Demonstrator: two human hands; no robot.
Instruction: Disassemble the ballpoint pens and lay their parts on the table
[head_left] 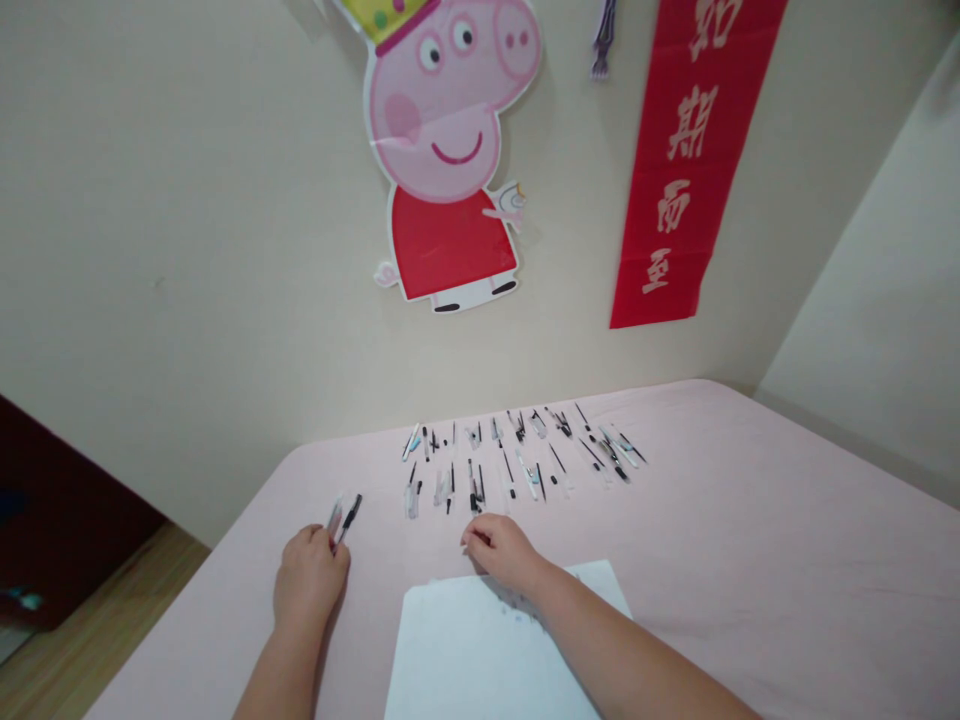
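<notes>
My left hand (309, 578) rests at the left of the table with its fingers curled. A black-gripped pen (350, 516) and a clear pen (334, 514) stick out past its fingertips, and its fingers close around their lower ends. Over the far edge of a white sheet (465, 650), my right hand (504, 550) is closed in a pinch; whatever lies between its fingertips is too small to make out. Just beyond that hand are rows of pen parts: dark refills (508, 464), clear barrels (411, 500) and black caps (554, 480).
The table has a pale pink cover (780, 560) and meets a wall at the back. A pink pig cutout (454, 240) and a red banner (675, 200) hang on that wall. Wooden floor (112, 610) shows at the lower left, beside a dark red surface (67, 520).
</notes>
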